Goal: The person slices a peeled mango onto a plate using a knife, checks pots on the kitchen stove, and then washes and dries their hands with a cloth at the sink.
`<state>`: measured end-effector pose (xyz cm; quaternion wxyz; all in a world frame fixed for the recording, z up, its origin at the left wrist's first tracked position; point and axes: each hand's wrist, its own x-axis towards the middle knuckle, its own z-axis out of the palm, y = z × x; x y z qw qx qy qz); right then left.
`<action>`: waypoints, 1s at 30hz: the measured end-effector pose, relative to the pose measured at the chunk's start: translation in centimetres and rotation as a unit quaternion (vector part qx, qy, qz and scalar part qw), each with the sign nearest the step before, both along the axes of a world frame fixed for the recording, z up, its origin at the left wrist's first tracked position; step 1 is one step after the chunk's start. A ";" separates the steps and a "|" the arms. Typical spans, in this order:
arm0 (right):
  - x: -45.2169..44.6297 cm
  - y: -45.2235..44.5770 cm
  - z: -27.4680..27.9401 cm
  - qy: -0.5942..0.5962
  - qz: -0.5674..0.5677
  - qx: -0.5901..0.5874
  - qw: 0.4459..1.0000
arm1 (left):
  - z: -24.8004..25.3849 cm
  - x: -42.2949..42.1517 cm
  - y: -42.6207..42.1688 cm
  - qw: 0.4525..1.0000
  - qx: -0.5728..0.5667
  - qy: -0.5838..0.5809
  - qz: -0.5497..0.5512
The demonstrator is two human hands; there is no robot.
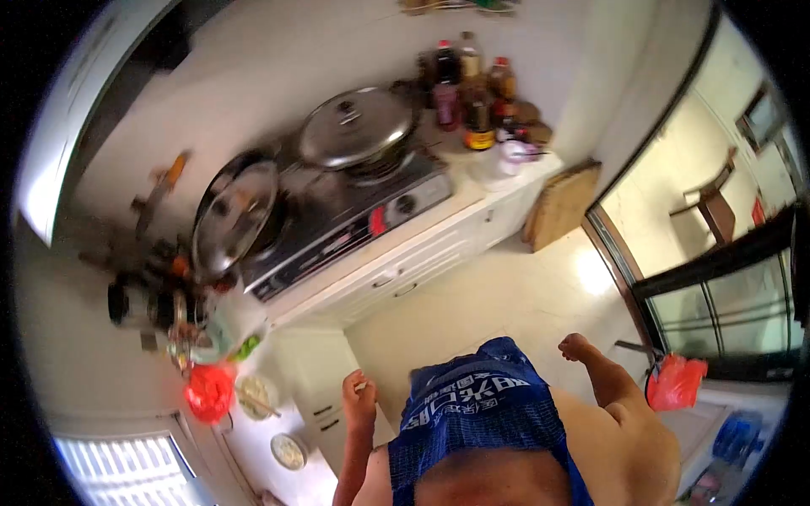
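Observation:
My left hand (359, 396) is raised beside the white left counter (319, 367), its fingers curled around something small and whitish that I cannot make out. To its left, a bowl (256, 398) with a stick-like utensil across it and a second bowl (289, 452) with pale contents stand on that counter. My right hand (575, 347) is held out to the right over the floor, fingers curled in and nothing visible in them. Between my arms hangs a blue apron (485, 405) with white lettering.
Ahead is a gas stove (354, 228) with a lidded pan (359, 126) and a wok (236, 215) under a lid. Several bottles (477, 105) crowd its right side. Cutting boards (561, 207) lean by the cabinet. Red bags hang left (208, 393) and right (677, 382), near the glass door (726, 312).

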<state>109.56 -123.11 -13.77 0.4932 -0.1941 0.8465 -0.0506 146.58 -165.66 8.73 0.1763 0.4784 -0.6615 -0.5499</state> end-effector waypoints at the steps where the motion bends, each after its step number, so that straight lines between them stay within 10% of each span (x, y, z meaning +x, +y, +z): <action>1: 0.1 0.3 2.3 -0.021 -0.082 0.026 0.996 | 0.3 -2.2 0.8 1.000 -0.006 -0.002 -0.026; 8: -0.3 12.7 -5.6 0.104 -0.181 -0.145 0.967 | -0.1 -17.2 4.8 0.990 0.064 -0.032 -0.123; 10: 0.1 13.1 -4.0 -0.017 -0.460 -0.122 0.879 | -0.6 -21.2 4.8 0.978 0.042 -0.026 -0.203; 15: 4.3 19.8 -12.2 0.088 -0.319 -0.139 0.933 | -0.8 -32.0 5.7 0.958 0.051 -0.032 -0.281; 18: 6.5 20.2 -10.2 0.071 -0.402 -0.154 0.900 | -1.6 -38.8 6.6 0.942 0.071 -0.044 -0.325; 20: 5.2 17.2 -1.5 -0.078 -0.670 -0.054 0.737 | -2.2 -43.7 7.2 0.928 0.084 -0.047 -0.360; 23: 6.5 17.5 -0.4 -0.073 -0.740 -0.061 0.666 | -3.4 -51.3 9.6 0.904 0.113 -0.056 -0.410; 30: 4.8 17.5 -0.4 -0.003 -0.738 -0.138 0.661 | -3.2 -66.9 17.2 0.828 0.072 -0.015 -0.555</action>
